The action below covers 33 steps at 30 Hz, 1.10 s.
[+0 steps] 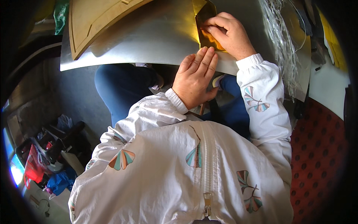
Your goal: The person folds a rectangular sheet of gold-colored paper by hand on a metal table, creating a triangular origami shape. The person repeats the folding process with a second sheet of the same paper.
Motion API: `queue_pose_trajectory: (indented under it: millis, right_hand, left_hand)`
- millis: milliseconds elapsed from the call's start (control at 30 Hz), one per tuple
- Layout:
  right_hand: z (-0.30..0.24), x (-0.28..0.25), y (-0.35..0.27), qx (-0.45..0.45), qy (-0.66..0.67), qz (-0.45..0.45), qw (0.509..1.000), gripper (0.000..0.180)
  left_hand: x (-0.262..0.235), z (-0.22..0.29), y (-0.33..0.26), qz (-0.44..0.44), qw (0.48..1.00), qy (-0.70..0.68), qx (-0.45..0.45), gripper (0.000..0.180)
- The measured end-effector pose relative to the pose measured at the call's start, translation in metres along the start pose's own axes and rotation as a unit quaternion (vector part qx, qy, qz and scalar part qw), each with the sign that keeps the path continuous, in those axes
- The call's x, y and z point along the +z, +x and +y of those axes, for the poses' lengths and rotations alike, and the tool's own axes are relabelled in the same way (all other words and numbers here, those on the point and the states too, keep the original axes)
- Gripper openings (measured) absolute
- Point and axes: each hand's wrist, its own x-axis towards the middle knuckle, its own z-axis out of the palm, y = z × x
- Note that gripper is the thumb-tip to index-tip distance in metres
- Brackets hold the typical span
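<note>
Shiny gold sheet (206, 39), lying toward 12 to 1 o'clock on a silver metal counter (149, 46), under a person's two bare hands. Nearest, at 6 o'clock, is the person's white zipped jacket (149, 179), printed with fan-shaped leaves. Blue-trousered legs (115, 86) reach under the counter's near edge.

The left hand (195, 76), just above centre, lies palm down. Its grip is spread flat, fingers extended close together toward 1 o'clock, thumb out to the right, fingertips at the sheet's near edge. Its forearm slants in from 8 o'clock.

Farther off, the right hand (233, 35) reaches in from 2 o'clock, bent at the wrist so the fingers point toward 9 o'clock. Its grip is pressed together, thumb against forefinger, over the sheet; whether a fold is caught between them, I cannot tell.

Clear plastic strips (278, 41) trail over the counter at 2 o'clock. Farthest, toward 11 o'clock, sits a curved-edged wooden board (93, 24).
</note>
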Motion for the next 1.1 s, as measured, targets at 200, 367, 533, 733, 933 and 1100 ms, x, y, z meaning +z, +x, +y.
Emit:
queue_pose_trajectory:
  millis: [200,367,533,733,933,1100]
  right_hand:
    - [-0.001,0.001,0.006,-0.067,-0.071,0.025,0.995,0.011]
    - [-0.022,0.002,-0.010,-0.043,-0.112,0.030,0.992,0.011]
    - [-0.030,0.005,-0.029,-0.047,-0.213,0.003,0.976,0.018]
    - [-0.030,0.004,-0.027,-0.047,-0.221,-0.009,0.974,0.018]
    - [-0.033,0.004,-0.032,-0.054,-0.234,0.004,0.971,0.019]
    - [-0.033,-0.001,-0.045,-0.050,-0.118,0.071,0.989,0.023]
  left_hand:
    - [0.001,0.001,-0.001,0.000,1.000,-0.010,-0.009,0.085]
    - [-0.002,0.000,-0.001,0.006,1.000,-0.014,-0.008,0.081]
    - [-0.019,-0.031,-0.005,0.052,0.997,-0.059,0.022,0.049]
    - [-0.020,-0.074,0.022,0.034,0.998,0.051,-0.030,0.079]
    - [-0.012,-0.076,0.041,-0.028,0.996,0.065,0.051,0.102]
    - [-0.019,-0.075,0.043,-0.050,0.992,0.096,0.071,0.101]
